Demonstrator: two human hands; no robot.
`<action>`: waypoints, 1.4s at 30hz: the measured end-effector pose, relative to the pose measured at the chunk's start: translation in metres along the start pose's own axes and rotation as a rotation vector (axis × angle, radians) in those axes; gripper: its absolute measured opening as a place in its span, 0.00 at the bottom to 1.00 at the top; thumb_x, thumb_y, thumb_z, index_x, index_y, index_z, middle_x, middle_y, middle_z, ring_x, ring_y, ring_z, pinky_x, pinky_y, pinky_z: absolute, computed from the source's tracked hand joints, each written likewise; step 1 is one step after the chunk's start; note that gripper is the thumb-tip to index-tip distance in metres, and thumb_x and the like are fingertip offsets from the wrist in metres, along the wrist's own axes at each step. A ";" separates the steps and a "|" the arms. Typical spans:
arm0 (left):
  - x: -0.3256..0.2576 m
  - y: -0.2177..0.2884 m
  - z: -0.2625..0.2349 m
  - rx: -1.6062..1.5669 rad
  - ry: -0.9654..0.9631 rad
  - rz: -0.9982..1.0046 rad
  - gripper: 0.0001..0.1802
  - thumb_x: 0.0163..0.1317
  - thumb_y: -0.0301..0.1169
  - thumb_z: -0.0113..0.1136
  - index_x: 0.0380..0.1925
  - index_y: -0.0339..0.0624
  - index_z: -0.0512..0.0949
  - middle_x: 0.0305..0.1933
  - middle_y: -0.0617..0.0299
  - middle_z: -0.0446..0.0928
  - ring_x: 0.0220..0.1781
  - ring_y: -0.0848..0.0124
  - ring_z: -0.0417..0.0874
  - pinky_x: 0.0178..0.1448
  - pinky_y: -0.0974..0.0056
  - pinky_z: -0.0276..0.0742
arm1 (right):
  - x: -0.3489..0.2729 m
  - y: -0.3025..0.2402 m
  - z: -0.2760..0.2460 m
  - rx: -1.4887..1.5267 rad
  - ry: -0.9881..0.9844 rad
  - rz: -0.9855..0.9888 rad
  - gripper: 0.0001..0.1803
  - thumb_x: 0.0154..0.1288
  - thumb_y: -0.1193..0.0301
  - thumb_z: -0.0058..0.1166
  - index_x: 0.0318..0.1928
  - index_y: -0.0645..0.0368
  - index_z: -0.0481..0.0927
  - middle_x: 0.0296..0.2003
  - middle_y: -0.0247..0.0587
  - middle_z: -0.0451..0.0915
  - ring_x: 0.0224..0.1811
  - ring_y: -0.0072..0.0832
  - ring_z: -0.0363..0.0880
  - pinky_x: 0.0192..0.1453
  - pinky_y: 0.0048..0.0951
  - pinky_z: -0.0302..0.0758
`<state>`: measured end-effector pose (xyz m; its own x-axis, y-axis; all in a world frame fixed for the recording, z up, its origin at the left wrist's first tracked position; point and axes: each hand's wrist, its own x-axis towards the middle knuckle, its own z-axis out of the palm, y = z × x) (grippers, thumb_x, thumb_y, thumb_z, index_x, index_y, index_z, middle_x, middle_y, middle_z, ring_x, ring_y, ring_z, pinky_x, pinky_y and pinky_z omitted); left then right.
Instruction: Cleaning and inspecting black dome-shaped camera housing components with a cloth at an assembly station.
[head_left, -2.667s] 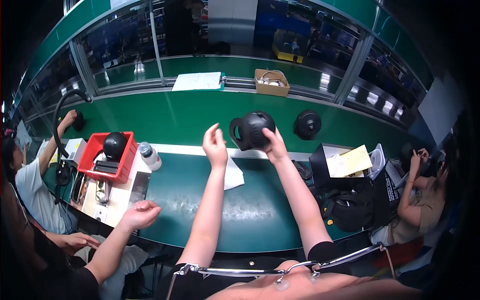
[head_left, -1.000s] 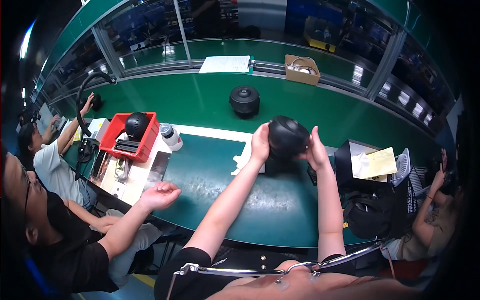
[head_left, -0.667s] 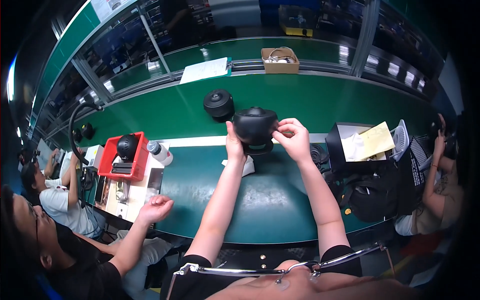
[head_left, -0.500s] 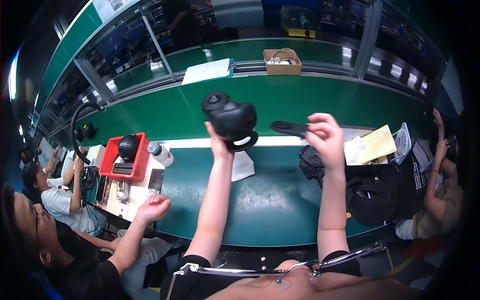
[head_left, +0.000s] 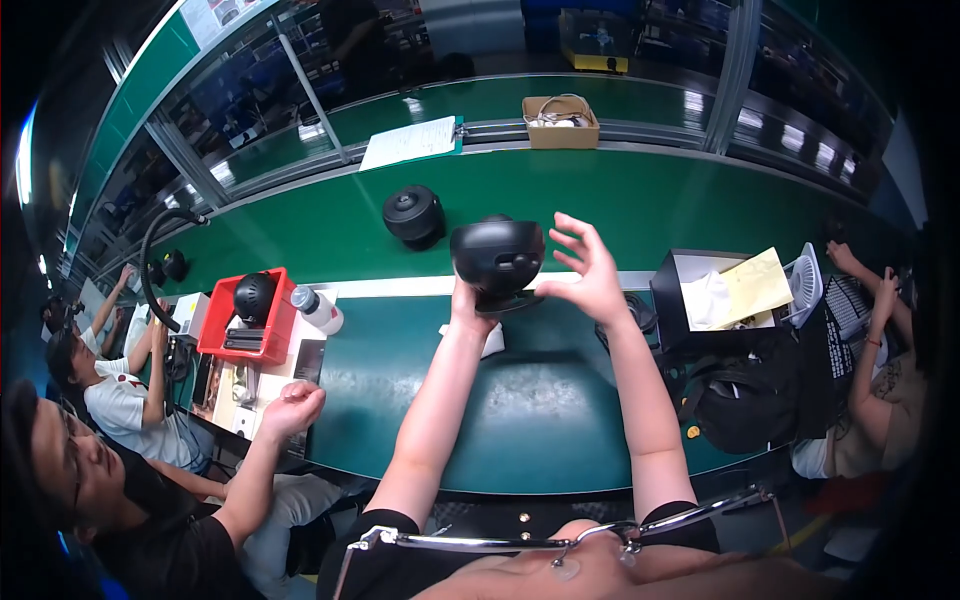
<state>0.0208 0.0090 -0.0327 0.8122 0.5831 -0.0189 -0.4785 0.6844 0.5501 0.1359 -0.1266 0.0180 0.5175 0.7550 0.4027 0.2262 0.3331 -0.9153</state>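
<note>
My left hand (head_left: 472,300) grips a glossy black rounded device (head_left: 498,255) from below, raised over the near edge of the bench. Its fingers are mostly hidden behind the device. At its right side is my right hand (head_left: 588,275), fingers spread and thumb close to the device's underside; whether the thumb touches it I cannot tell. A flat black piece shows at that underside, partly hidden. Beyond, a second black round device (head_left: 413,216) stands on the green surface. Under my left wrist lies a white cloth or paper (head_left: 490,342).
On the left are a red bin (head_left: 279,312) holding a black ball-shaped device, a white bottle (head_left: 318,310) and a co-worker's hand (head_left: 294,407). At the right stand a black box (head_left: 672,290) with papers, a white fan (head_left: 804,285) and a black bag (head_left: 745,405). A clipboard (head_left: 410,145) and cardboard box (head_left: 562,135) sit behind.
My left hand has turned the device and brought it slightly right. My right hand has come in beside it, and the flat black piece it held no longer shows between its fingers.
</note>
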 end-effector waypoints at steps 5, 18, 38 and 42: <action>-0.004 0.000 0.017 0.303 -0.009 0.151 0.32 0.66 0.55 0.31 0.59 0.42 0.62 0.59 0.55 0.65 0.58 0.63 0.70 0.62 0.58 0.65 | -0.001 0.012 0.014 -0.073 -0.041 -0.069 0.58 0.27 0.69 0.76 0.62 0.56 0.54 0.56 0.42 0.61 0.60 0.34 0.62 0.63 0.34 0.61; 0.028 0.023 -0.038 0.349 -0.158 0.178 0.17 0.64 0.35 0.47 0.20 0.38 0.74 0.26 0.63 0.76 0.28 0.74 0.74 0.32 0.70 0.70 | -0.009 -0.004 0.020 0.007 -0.254 0.051 0.51 0.23 0.71 0.74 0.55 0.55 0.60 0.48 0.35 0.67 0.54 0.29 0.66 0.60 0.30 0.62; -0.016 0.023 0.038 0.649 -0.150 0.026 0.24 0.68 0.37 0.37 0.60 0.39 0.55 0.21 0.52 0.76 0.12 0.75 0.73 0.11 0.76 0.63 | -0.003 0.034 -0.006 0.657 -0.066 0.183 0.49 0.46 0.69 0.65 0.66 0.47 0.49 0.58 0.41 0.62 0.57 0.37 0.68 0.52 0.46 0.75; -0.021 0.024 0.043 0.734 -0.068 0.342 0.20 0.66 0.29 0.44 0.57 0.38 0.63 0.22 0.64 0.73 0.17 0.82 0.70 0.17 0.79 0.61 | -0.003 0.034 -0.006 0.721 -0.090 0.223 0.47 0.47 0.74 0.62 0.65 0.48 0.49 0.57 0.41 0.63 0.57 0.38 0.68 0.51 0.48 0.75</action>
<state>0.0068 -0.0056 0.0172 0.6905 0.6639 0.2872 -0.3821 -0.0024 0.9241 0.1473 -0.1211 -0.0145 0.4112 0.8806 0.2356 -0.4870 0.4307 -0.7598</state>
